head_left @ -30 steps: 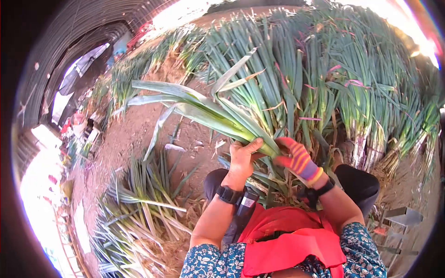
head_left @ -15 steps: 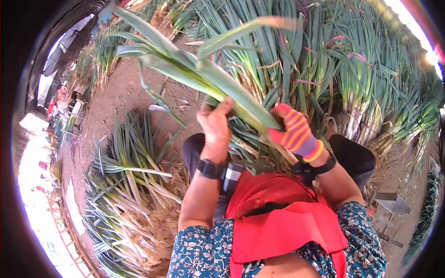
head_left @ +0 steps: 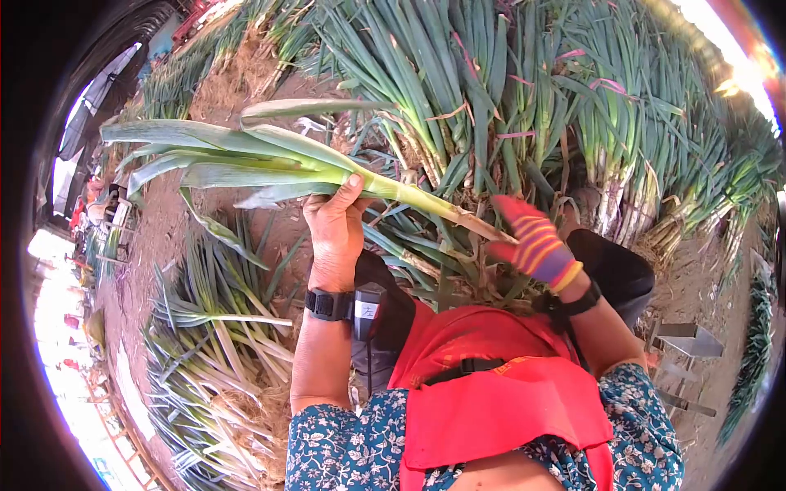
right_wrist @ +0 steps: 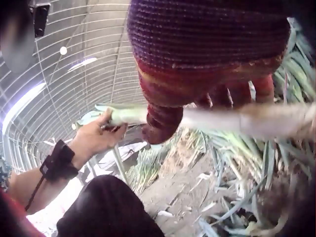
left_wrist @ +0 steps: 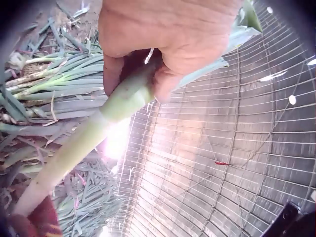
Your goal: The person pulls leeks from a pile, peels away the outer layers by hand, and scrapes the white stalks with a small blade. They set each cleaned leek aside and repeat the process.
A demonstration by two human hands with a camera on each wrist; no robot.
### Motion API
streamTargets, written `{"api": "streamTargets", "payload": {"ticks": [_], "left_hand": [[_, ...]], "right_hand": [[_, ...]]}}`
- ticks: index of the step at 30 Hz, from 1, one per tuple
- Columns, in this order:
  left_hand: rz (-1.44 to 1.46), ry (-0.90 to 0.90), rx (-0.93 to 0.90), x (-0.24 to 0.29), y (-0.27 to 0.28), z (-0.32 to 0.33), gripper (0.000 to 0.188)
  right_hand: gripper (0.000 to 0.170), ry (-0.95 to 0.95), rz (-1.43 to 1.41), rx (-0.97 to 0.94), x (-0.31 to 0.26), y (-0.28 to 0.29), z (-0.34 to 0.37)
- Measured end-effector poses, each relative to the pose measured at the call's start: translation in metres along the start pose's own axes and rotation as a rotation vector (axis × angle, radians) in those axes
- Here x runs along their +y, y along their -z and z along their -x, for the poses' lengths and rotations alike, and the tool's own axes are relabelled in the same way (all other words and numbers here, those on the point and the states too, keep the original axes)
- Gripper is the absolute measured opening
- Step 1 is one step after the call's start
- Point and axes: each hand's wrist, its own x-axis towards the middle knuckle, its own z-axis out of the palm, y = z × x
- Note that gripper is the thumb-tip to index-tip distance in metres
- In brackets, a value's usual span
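Observation:
A long leek (head_left: pixel 401 191) with a pale shaft and broad green leaves lies across in front of me, leaves to the left. My bare left hand (head_left: pixel 336 229) grips it where the leaves fan out; the left wrist view shows thumb and fingers closed round the shaft (left_wrist: pixel 74 148). My right hand (head_left: pixel 536 245), in a striped knitted glove, is at the brownish lower end. Seen from the right wrist, the gloved thumb (right_wrist: pixel 163 121) crosses over the shaft, with the other fingers on its far side.
Leeks (head_left: pixel 221 360) with tangled roots lie heaped on the ground at left. More stalks (head_left: pixel 426 254) lie between my knees. Bundles of leeks (head_left: pixel 475 82), some with pink ties, stand ahead and right. A metal stand (head_left: pixel 692 340) is at far right.
The leek has swung lower and closer to level, its leaves moving left. The left hand has moved left, while the right hand has shifted toward the lower end, baring more pale shaft between them.

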Motion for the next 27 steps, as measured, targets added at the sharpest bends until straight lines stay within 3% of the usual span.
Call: {"api": "streamTargets", "payload": {"ticks": [2,4,5,6,8,9,11,13,14,18,19,21,24,26,27], "left_hand": [[-0.002,-0.02,-0.003,0.0,-0.003,0.001,0.025],[-0.044,-0.016,0.035,-0.003,-0.004,0.003,0.026],[-0.094,-0.005,0.064,-0.006,-0.003,0.004,0.027],[-0.114,-0.033,0.079,-0.01,-0.002,0.004,0.028],[-0.146,0.015,0.139,-0.011,-0.004,0.003,0.026],[-0.154,-0.025,0.175,-0.013,-0.007,0.001,0.02],[-0.135,0.028,0.226,-0.026,-0.01,-0.001,0.018],[-0.13,0.066,0.338,-0.039,-0.025,-0.002,0.015],[-0.071,0.192,0.389,-0.037,-0.035,0.001,0.014],[-0.254,0.54,-0.047,-0.083,-0.022,0.031,0.021],[-0.468,0.706,-0.231,-0.086,-0.026,0.048,0.025],[-0.263,0.884,-0.335,-0.107,-0.028,0.074,0.044],[-0.46,0.814,-0.342,-0.11,-0.009,0.077,0.049],[-0.78,0.607,-0.211,-0.09,0.002,0.049,0.053],[-0.517,0.449,-0.061,-0.104,0.027,0.035,0.047]], "right_hand": [[0.056,-0.039,-0.098,-0.067,-0.009,-0.014,-0.004],[0.049,-0.335,-0.116,-0.328,0.003,-0.05,0.009],[0.041,-0.248,-0.075,-0.134,-0.002,-0.06,0.015],[0.041,-0.271,-0.084,-0.159,-0.002,-0.069,0.019],[0.033,-0.195,0.187,-0.023,-0.007,-0.074,0.017],[0.033,-0.216,0.188,-0.037,-0.009,-0.074,0.02],[0.028,-0.225,-0.085,0.177,-0.01,-0.071,0.01],[0.027,-0.229,-0.059,0.217,-0.006,-0.078,0.006],[0.026,-0.239,-0.035,0.251,-0.009,-0.076,0.001],[0.033,-0.436,-0.16,0.003,-0.012,-0.063,-0.012],[0.036,-0.202,-0.196,0.166,0.0,-0.072,-0.007],[0.037,-0.227,-0.141,0.145,0.001,-0.062,-0.017],[0.039,-0.205,-0.048,0.125,0.017,-0.044,-0.015],[0.041,-0.149,-0.09,0.161,0.028,-0.035,-0.007],[0.041,-0.149,-0.094,0.151,0.025,-0.03,-0.004]]}}
